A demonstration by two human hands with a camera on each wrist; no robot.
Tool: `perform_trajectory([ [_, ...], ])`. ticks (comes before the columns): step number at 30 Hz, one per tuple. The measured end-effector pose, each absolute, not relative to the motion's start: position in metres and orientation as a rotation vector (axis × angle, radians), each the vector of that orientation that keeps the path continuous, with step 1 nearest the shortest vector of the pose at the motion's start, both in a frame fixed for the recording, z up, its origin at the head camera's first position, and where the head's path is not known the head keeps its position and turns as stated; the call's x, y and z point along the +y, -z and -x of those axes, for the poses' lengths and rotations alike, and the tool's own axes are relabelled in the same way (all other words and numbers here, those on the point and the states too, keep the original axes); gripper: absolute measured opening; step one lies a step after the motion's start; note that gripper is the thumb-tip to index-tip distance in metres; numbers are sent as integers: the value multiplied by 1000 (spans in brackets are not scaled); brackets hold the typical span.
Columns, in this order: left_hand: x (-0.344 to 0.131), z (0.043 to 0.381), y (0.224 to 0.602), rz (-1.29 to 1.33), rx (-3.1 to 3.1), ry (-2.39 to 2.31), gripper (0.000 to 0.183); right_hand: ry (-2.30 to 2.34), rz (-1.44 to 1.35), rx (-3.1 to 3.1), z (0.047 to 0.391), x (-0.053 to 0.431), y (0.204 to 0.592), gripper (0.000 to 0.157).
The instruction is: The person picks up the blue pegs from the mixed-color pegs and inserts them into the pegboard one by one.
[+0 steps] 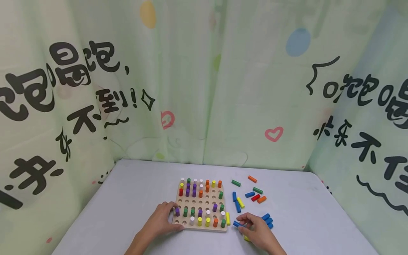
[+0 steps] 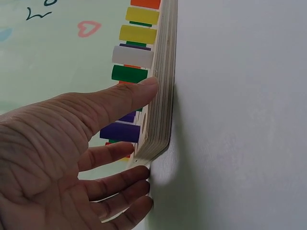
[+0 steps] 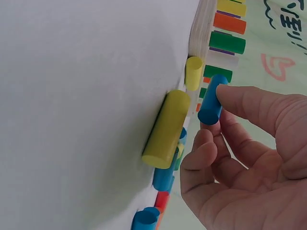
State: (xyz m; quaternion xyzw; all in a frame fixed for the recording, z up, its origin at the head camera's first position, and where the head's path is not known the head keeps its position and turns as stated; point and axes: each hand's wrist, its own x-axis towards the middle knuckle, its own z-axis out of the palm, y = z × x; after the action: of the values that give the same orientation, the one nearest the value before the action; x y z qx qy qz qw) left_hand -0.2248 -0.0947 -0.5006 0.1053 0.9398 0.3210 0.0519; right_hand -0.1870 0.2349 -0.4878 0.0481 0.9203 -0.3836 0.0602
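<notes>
A wooden pegboard [image 1: 199, 202] with several coloured pegs standing in its holes lies on the table. My left hand [image 1: 162, 218] spans its near left corner. The thumb presses the front edge, its tip beside a green peg [image 2: 129, 73] in the left wrist view, and the loosely bent fingers lie along the left side near a purple peg [image 2: 120, 132]. To the right of the board, my right hand [image 1: 256, 231] pinches a blue peg [image 3: 212, 99] between thumb and fingertips, held above the table. Beneath it, a yellow peg [image 3: 167, 129] lies on the tabletop.
Loose pegs are scattered right of the board, among them a green peg [image 1: 236, 183], an orange peg [image 1: 252, 179] and a red peg [image 1: 256, 197]. Another yellow peg [image 1: 227, 219] lies against the board's right edge. A printed curtain [image 1: 197, 88] hangs behind the white table [image 1: 134, 184].
</notes>
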Motion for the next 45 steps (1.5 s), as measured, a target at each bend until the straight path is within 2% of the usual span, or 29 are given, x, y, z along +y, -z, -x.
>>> perform_trajectory([
  [12,-94,225,501,-241,2839,-980,64,1245,-89,2818,189,226,474,23],
  [45,-95,225,500,-261,2846,-988,60,1580,60,2705,199,181,457,18],
])
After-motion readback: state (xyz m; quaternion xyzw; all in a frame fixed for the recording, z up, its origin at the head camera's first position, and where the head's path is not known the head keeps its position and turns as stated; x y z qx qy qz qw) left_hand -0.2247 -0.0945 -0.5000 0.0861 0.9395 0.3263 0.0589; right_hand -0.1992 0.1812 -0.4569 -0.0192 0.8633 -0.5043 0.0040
